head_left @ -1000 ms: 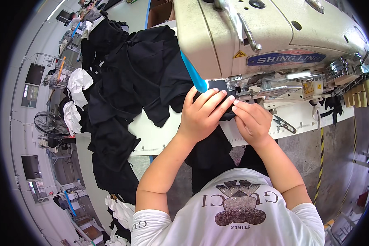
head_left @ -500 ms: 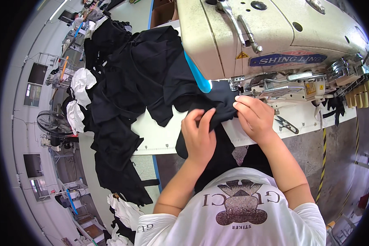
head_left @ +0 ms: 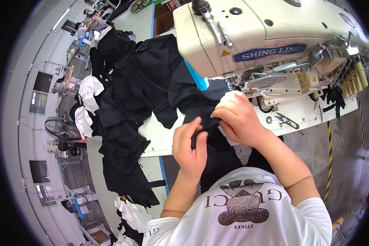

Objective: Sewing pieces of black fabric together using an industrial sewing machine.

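Both hands pinch one piece of black cloth (head_left: 211,123) between them: the left hand (head_left: 190,145) closed on its near edge, the right hand (head_left: 238,117) curled over it just below the sewing machine (head_left: 266,37). One pair of scissors (head_left: 285,120) lies right of the right hand. A black heap (head_left: 127,106) spreads leftward past the table edge (head_left: 162,149).

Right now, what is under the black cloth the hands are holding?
Under the black cloth lies the white table, with both hands, left hand and right hand, pinching it. The table beneath the pile is covered.
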A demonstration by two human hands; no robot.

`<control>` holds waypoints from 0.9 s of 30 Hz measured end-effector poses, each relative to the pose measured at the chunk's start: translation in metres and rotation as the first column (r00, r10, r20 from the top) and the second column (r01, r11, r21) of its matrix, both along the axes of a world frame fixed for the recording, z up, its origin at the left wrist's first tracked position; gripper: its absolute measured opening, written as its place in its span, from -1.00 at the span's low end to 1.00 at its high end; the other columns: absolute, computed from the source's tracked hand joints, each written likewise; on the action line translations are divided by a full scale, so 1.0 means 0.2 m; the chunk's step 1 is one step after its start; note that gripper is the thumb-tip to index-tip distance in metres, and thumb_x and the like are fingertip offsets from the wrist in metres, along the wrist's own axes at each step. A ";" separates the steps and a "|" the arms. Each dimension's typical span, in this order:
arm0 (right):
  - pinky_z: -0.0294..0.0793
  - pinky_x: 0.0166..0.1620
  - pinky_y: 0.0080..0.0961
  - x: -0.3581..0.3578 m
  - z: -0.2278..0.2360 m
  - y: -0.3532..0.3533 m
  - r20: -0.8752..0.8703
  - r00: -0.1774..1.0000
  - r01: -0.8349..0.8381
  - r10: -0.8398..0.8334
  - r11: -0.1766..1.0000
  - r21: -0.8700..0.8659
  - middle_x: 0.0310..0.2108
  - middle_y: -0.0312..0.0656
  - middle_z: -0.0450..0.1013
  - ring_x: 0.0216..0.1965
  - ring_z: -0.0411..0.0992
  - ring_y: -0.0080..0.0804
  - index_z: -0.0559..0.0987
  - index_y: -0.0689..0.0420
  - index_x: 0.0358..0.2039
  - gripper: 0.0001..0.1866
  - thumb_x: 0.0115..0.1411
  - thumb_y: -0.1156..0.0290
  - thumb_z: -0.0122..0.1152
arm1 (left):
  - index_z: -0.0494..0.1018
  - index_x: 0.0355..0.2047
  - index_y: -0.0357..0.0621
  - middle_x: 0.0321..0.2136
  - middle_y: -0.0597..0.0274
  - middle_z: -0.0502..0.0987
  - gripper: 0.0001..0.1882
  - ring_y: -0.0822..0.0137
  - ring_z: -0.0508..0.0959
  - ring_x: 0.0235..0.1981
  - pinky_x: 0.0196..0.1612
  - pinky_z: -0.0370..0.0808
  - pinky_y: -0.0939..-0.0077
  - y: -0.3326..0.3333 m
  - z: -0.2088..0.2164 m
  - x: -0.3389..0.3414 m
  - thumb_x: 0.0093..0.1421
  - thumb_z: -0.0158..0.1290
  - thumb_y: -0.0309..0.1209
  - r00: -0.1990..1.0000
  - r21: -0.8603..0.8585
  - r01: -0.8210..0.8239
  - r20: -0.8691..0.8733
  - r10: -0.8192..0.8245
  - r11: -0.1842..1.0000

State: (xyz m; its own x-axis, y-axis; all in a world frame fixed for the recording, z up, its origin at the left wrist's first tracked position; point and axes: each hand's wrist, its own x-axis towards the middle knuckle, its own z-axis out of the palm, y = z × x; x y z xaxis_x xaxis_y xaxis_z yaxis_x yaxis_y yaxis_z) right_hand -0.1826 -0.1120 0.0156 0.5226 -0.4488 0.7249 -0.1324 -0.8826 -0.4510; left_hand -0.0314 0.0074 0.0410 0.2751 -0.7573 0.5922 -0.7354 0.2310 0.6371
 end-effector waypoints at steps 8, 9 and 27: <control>0.45 -0.12 -0.23 -0.03 0.07 -0.04 -0.050 0.992 -0.113 0.119 0.986 0.120 -0.37 -0.21 0.47 -0.24 0.48 -0.15 0.56 0.12 -0.31 -0.85 0.10 0.51 0.36 | 0.69 -0.11 -0.25 -0.22 0.20 0.71 -0.71 0.44 0.64 -0.18 -0.06 0.52 0.56 -0.07 -0.01 0.09 0.12 0.34 -0.61 0.861 0.372 0.194 -0.507 0.024 0.908; 0.45 -0.11 -0.23 -0.03 0.08 -0.05 -0.056 0.988 -0.136 0.145 0.981 0.136 -0.37 -0.20 0.47 -0.23 0.48 -0.14 0.56 0.12 -0.31 -0.86 0.12 0.51 0.35 | 0.70 -0.16 -0.27 -0.26 0.23 0.69 -0.78 0.46 0.62 -0.22 -0.10 0.51 0.59 -0.07 -0.02 0.09 0.15 0.28 -0.65 0.827 0.286 0.211 -0.561 -0.015 0.935; 0.47 -0.05 -0.20 -0.04 0.07 -0.12 -0.099 0.972 -0.179 0.215 0.941 0.286 -0.38 -0.15 0.51 -0.21 0.50 -0.11 0.57 0.15 -0.37 -0.95 0.22 0.49 0.27 | 0.48 -0.35 -0.23 -0.29 0.24 0.56 -0.87 0.52 0.46 -0.32 -0.25 0.34 0.66 -0.08 -0.08 0.15 0.26 -0.03 -0.69 0.790 0.074 0.329 -0.568 -0.231 0.941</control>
State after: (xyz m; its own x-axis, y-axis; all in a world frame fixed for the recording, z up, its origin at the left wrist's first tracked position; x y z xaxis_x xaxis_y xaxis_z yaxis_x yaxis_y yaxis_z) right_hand -0.1899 -0.1368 0.0302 0.7001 -0.4987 0.5111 -0.0403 -0.7422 -0.6690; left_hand -0.0019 -0.0086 0.0241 0.2743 -0.9221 0.2728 -0.1751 0.2310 0.9571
